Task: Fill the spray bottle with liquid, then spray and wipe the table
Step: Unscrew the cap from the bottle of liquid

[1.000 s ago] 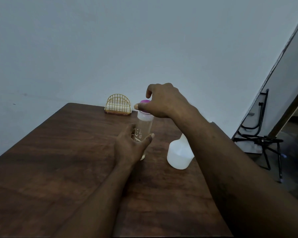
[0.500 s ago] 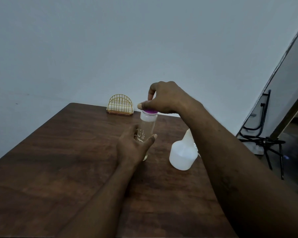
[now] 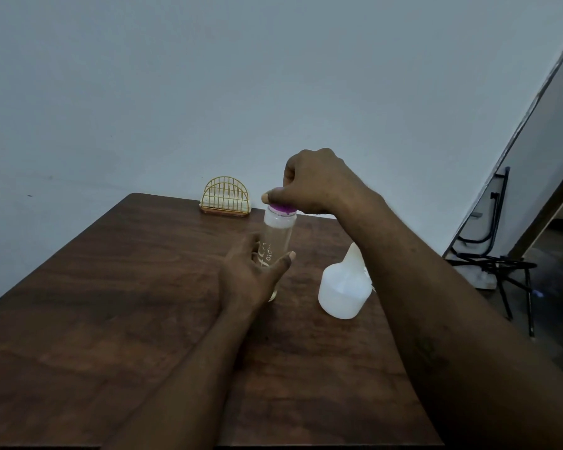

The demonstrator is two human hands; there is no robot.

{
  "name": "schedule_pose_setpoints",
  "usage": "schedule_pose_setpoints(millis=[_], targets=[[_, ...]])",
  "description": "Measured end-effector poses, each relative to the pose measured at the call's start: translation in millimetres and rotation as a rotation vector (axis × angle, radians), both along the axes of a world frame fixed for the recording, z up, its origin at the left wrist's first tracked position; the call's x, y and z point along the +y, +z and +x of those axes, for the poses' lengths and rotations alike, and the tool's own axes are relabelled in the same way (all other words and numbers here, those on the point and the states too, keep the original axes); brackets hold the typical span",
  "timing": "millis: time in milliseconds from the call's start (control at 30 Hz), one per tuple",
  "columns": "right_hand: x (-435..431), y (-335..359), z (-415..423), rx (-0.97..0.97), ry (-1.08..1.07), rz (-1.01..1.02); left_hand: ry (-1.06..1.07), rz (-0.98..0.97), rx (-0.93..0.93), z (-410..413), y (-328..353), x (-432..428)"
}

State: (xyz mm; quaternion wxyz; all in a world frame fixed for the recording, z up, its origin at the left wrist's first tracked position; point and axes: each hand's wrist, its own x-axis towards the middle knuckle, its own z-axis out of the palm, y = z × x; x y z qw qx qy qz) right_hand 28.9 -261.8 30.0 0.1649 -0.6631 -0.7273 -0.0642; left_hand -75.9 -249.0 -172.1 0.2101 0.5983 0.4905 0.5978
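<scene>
A dark wooden counter (image 3: 111, 319) meets a pale wall. The left hand (image 3: 244, 280) wraps its fingers round the upright clear bottle (image 3: 277, 235). The right hand (image 3: 316, 183) grips its purple cap (image 3: 281, 208), fingers curled tighter than half a second ago. The white bottle (image 3: 343, 287) stays at three o'clock, the gold rack (image 3: 225, 198) at eleven.

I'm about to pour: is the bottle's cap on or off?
On. The purple cap sits atop the bottle, right hand gripping it; how tightly screwed, cannot tell.
</scene>
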Motion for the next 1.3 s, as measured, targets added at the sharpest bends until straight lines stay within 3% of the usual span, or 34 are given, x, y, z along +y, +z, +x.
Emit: schedule_pose_setpoints(millis=[333,533,900,1100,1300], targets=[[-22.8,5.4,5.1,0.307,0.11,0.079,0.012,-0.018,-0.007,-1.1,1.6,0.4],[-40.0,-36.7,8.9,0.569,0.09,0.291,0.023,0.006,0.004,-4.0,1.9,0.8],[-63.3,-121.8,4.9,0.798,0.015,0.642,0.041,-0.028,0.012,-5.5,-0.1,4.6],[-63.6,-173.9,11.3,0.766,-0.099,0.489,0.073,-0.018,-0.033,-15.3,2.5,9.3],[-48.8,-200.2,10.0,0.541,-0.214,0.244,0.143,-0.037,-0.071,-24.0,1.6,13.4]])
